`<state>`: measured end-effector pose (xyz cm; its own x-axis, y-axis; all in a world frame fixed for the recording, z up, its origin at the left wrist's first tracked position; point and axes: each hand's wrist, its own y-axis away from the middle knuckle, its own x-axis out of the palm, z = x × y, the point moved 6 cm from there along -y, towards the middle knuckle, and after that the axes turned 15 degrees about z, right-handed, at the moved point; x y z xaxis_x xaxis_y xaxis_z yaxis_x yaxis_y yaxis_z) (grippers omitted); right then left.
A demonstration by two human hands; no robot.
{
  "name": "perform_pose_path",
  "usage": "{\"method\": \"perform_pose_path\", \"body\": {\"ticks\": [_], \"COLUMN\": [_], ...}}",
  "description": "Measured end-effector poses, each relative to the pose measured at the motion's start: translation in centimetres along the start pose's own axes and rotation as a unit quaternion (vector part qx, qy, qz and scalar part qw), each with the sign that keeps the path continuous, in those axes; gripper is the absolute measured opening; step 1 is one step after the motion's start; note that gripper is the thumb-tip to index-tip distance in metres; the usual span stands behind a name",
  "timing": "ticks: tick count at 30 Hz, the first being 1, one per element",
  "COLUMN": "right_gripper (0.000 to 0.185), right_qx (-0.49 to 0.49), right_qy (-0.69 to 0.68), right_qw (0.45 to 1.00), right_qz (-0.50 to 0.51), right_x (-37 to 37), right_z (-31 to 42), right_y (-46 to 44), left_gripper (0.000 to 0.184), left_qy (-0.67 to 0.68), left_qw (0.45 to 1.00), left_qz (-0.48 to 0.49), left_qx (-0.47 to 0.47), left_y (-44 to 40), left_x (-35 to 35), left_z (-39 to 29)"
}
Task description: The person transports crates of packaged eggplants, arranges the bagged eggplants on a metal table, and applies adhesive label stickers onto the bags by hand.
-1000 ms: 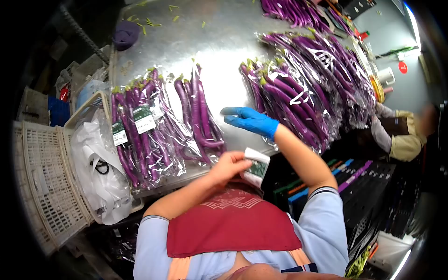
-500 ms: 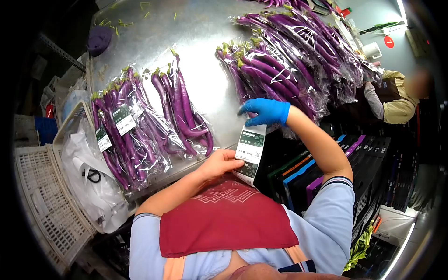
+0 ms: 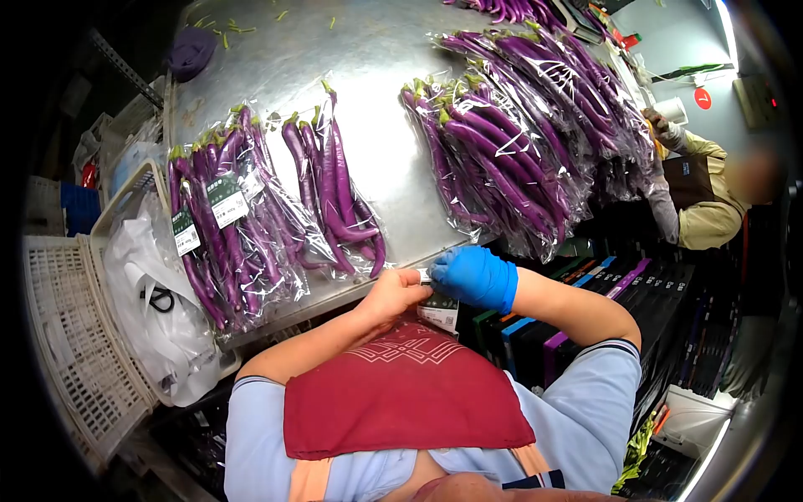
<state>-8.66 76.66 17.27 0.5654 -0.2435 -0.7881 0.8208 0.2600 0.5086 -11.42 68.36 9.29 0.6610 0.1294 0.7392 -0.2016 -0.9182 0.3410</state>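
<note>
Blue-gloved right hand [image 3: 473, 278] close beside the bare left hand [image 3: 395, 294], at a label strip [image 3: 441, 312].
Left fingers pinch the strip near the bench [image 3: 376, 92] edge; whether the right fingers grip it, I can't tell. Bagged eggplants [image 3: 338, 188] lie beyond.

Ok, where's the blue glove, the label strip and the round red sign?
Blue glove [image 3: 475, 279], head view: its back.
Label strip [image 3: 439, 316], head view: its lower part.
Round red sign [image 3: 703, 99], head view: its middle.

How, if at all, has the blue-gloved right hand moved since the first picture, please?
Yes: the gloved right hand has drawn back from over the metal table to about its near edge, close beside the left hand.
</note>
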Motion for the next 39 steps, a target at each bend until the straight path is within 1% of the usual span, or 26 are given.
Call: {"method": "perform_pose_path", "body": {"ticks": [3,4,6,7,8,11,12,15,19,23,24,25,26,27,29,30,33,35,36,37,39], "right_gripper": [0.008,0.008,0.012,0.014,0.016,0.015,0.019,0.018,0.016,0.015,0.016,0.018,0.016,0.017,0.019,0.018,0.019,0.020,0.019,0.015,0.010], "right_qx": [-0.015,-0.013,0.008,0.018,0.011,-0.027,-0.058,-0.039,-0.018,0.002,0.031,0.059,0.084,0.079,0.058,0.062,0.082,0.076,0.063,0.030,0.003], "right_qy": [0.041,0.033,-0.058,-0.103,-0.160,-0.249,-0.233,-0.156,-0.057,-0.189,-0.313,-0.431,-0.447,-0.449,-0.449,-0.486,-0.405,-0.327,-0.282,-0.277,-0.198], "right_qw": [0.999,0.999,0.998,0.994,0.986,0.968,0.970,0.987,0.998,0.981,0.949,0.900,0.891,0.890,0.890,0.868,0.906,0.931,0.937,0.927,0.927], "right_qz": [-0.026,-0.021,-0.023,-0.024,-0.036,-0.023,-0.020,0.005,0.028,-0.038,-0.032,-0.026,0.001,-0.016,-0.050,-0.083,-0.097,-0.146,-0.198,-0.251,-0.319], "right_x": [0.5,0.6,0.3,0.2,-0.2,-0.9,-0.8,0.4,0.8,-0.5,-0.4,-0.3,-0.4,-1.0,-2.4,-3.1,-6.8,-9.9,-12.2,-14.5,-17.7], "right_z": [0.5,0.1,-1.5,-2.4,-3.3,-3.0,-2.6,-2.2,-1.6,-4.4,-5.9,-6.9,-7.2,-7.8,-9.5,-10.9,-13.9,-14.8,-14.1,-12.8,-11.2], "right_y": [-0.4,-0.5,-0.6,-0.8,-1.0,-0.9,-1.2,-1.7,-2.0,-2.4,-2.6,-2.7,-2.5,-2.7,-3.4,-4.0,-7.5,-10.2,-11.1,-11.7,-13.0], "left_gripper": [0.011,0.011,0.011,0.011,0.011,0.010,0.010,0.012,0.008,0.010,0.010,0.010,0.010,0.011,0.016,0.014,0.012,0.014,0.014,0.015,0.016], "left_qy": [0.008,0.002,-0.009,0.008,0.025,0.054,0.060,0.066,0.052,0.063,0.069,0.075,0.080,0.084,0.030,0.010,0.041,0.000,0.029,0.058,0.065], "left_qw": [1.000,1.000,1.000,1.000,0.999,0.998,0.998,0.997,0.998,0.996,0.996,0.996,0.996,0.996,0.998,0.997,0.997,0.997,0.998,0.997,0.997], "left_qz": [-0.004,-0.003,-0.001,-0.007,-0.014,-0.026,-0.028,-0.030,-0.023,-0.042,-0.049,-0.046,-0.043,-0.040,-0.009,-0.014,-0.003,0.020,0.019,0.018,0.013], "left_qx": [-0.002,-0.004,-0.006,-0.012,-0.018,-0.020,-0.019,-0.019,-0.038,-0.039,-0.037,-0.029,-0.020,-0.010,-0.061,-0.081,-0.071,-0.074,-0.060,-0.045,-0.040], "left_y": [0.1,0.0,-0.1,0.0,0.1,0.0,0.0,0.2,0.1,0.1,0.0,-0.1,-0.2,-0.4,-0.4,-0.4,-0.2,-0.1,0.2,0.3,0.4], "left_x": [-0.2,-0.4,-0.8,-0.9,-0.9,-1.5,-1.7,-1.8,-2.1,-2.2,-2.1,-2.1,-2.2,-2.3,-2.8,-3.0,-2.4,-2.4,-2.1,-1.9,-2.1], "left_z": [0.0,0.2,0.6,0.6,0.4,0.6,0.7,0.2,0.5,0.2,0.1,0.2,0.6,0.8,1.8,2.2,1.9,1.9,1.5,1.3,1.3]}}
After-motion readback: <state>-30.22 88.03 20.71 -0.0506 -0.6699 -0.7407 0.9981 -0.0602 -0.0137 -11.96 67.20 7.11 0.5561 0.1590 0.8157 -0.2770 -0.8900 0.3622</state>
